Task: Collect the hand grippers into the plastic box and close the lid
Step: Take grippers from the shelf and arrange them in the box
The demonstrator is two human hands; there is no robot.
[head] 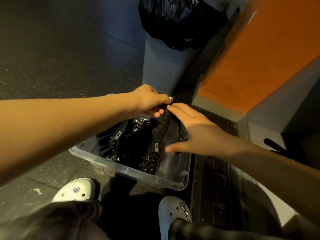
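Note:
A clear plastic box (131, 171) stands open on the floor between my feet and a bin. Several black hand grippers (114, 141) with metal springs lie inside it. My left hand (150, 101) grips the spring end of one black hand gripper (160, 130), whose handle slopes down into the box. My right hand (195, 132) hovers over the box's right side with fingers straight, its fingertips close to that same gripper's handle. A dark flat lid (211, 187) lies on the floor to the right of the box.
A grey bin (161, 66) with a black bag (180, 21) stands just behind the box. An orange and grey wall (256, 63) rises at the right. My two white shoes (78, 189) are at the box's near edge. Dark speckled floor spreads left.

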